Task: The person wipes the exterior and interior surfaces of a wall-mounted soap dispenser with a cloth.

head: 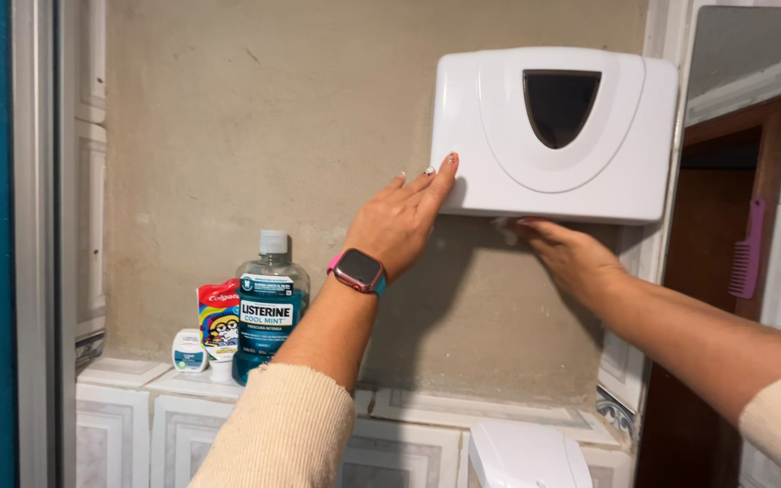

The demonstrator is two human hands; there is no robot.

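A white wall-mounted paper towel dispenser (558,136) with a dark window hangs on the beige wall. My left hand (401,220) rests flat against its left side, fingers apart, holding nothing; a pink smartwatch sits on that wrist. My right hand (564,253) reaches under the dispenser's bottom slot, fingertips at a small bit of white paper there. Whether the fingers pinch the paper is hidden.
On the tiled ledge (463,411) stand a blue mouthwash bottle (268,307), an upright toothpaste tube (219,323) and a small white floss box (189,351). A white lidded object (526,455) sits below. At right, a mirror (757,181) with a pink comb (747,253).
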